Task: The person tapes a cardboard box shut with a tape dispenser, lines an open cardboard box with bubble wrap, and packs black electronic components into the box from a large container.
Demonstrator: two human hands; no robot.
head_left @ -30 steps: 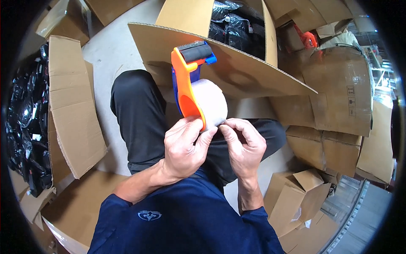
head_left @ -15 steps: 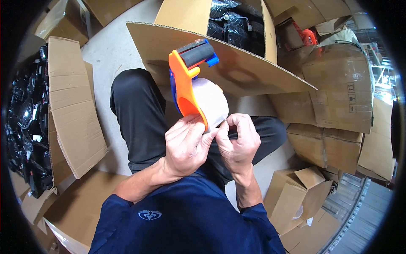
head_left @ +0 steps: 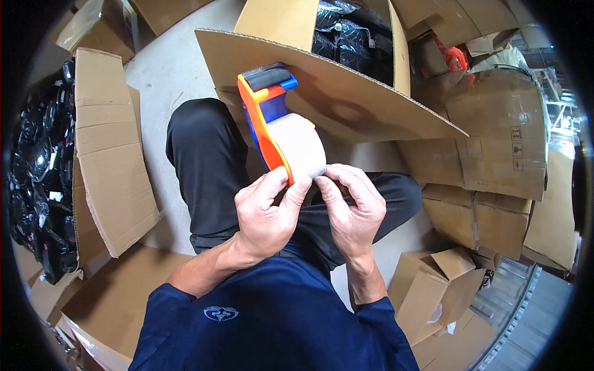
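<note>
An orange and blue tape dispenser (head_left: 265, 131) with a dark roller at its far end is held up over my lap. A wide whitish roll of tape (head_left: 299, 146) sits on it. My left hand (head_left: 267, 210) grips the dispenser's near end, thumb against the roll's lower edge. At the roll's lower right edge, my right hand (head_left: 352, 210) has its thumb and forefinger pinched against the tape. Whether a loose tape end is between those fingers is too small to make out.
Ahead stands an open carton (head_left: 334, 86) holding black plastic-wrapped items, its wide flap towards me. On the left, another carton (head_left: 111, 148) is full of similar black bundles. Stacked cartons (head_left: 495, 136) rise on the right, with a small open box (head_left: 433, 290) nearer.
The dispenser has tilted and shifted slightly left and nearer, its roller end lower. Both hands stay at the roll, and my right fingers have moved a little along its edge.
</note>
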